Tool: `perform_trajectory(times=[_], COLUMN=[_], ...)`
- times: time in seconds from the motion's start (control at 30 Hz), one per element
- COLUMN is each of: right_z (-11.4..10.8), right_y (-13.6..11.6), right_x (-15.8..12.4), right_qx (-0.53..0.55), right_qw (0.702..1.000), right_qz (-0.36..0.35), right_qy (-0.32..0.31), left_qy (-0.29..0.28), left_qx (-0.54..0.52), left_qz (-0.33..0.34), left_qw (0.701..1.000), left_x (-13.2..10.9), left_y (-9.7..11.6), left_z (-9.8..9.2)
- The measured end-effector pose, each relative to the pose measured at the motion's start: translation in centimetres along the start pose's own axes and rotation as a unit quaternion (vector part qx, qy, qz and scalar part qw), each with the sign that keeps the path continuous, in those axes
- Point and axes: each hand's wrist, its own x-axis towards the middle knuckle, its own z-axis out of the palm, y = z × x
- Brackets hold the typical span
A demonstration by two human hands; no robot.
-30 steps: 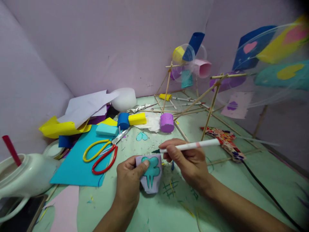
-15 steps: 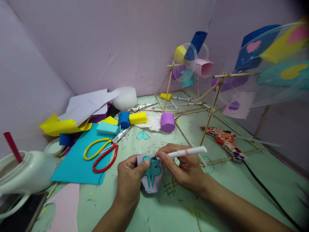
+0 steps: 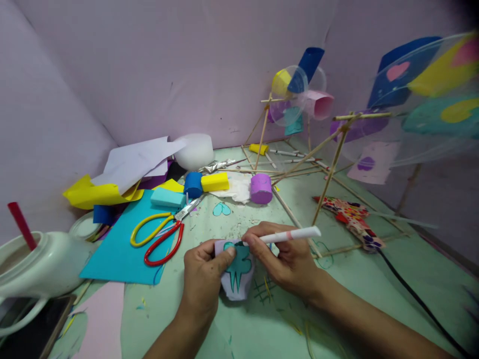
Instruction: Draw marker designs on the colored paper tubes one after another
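Observation:
Near the front middle of the table, my left hand [image 3: 204,274] grips a small pale lilac paper piece [image 3: 238,293] with its thumb on the front. On that piece is a teal shape [image 3: 239,269] with dark outlines and two points running downward. My right hand [image 3: 282,259] is closed round a white marker [image 3: 292,235] with a pink band. The marker's tip end meets the top of the teal shape; the fingers hide the tip itself. Beyond my hands lies a teal heart cutout [image 3: 221,209].
Scissors [image 3: 160,257] lie on a blue sheet [image 3: 116,259] at the left, near a white mug [image 3: 56,259]. Small paper blocks, one purple [image 3: 261,189], stand behind. Stick frames with a paper-decorated wheel [image 3: 422,99] and a patterned glue gun [image 3: 352,214] with its cord occupy the right.
Both hands stay on the paper piece and marker, which have hardly moved. The whole view has shifted slightly. The dark mark near the marker's tip looks a little larger.

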Motion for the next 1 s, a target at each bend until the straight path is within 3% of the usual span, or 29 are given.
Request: perform_trajectory(times=[0.53, 0.67, 0.77, 0.87, 1.0], right_z=[0.3, 0.0, -0.2, -0.2, 0.3], right_y=[0.1, 0.6, 1.1, 1.5, 1.6], right_x=[-0.3, -0.4, -0.1, 0.1, 0.1], right_qx=[0.039, 0.11, 0.106, 0.164, 0.3], right_qw=[0.999, 0.985, 0.967, 0.939, 0.886], right_qz=[0.028, 0.114, 0.206, 0.297, 0.354], right_qy=[0.005, 0.068, 0.104, 0.049, -0.013], left_qy=[-0.006, -0.001, 0.016, 0.028, 0.032], left_qx=[0.021, 0.004, -0.024, -0.038, -0.041], left_qz=[0.012, 0.0, -0.011, -0.005, 0.023], left_qw=[1.0, 1.0, 1.0, 0.999, 0.998], left_x=[0.0, 0.1, 0.2, 0.1, 0.1], left_y=[-0.4, -0.2, 0.1, 0.3, 0.3], left_z=[-0.2, 0.0, 0.2, 0.2, 0.1])
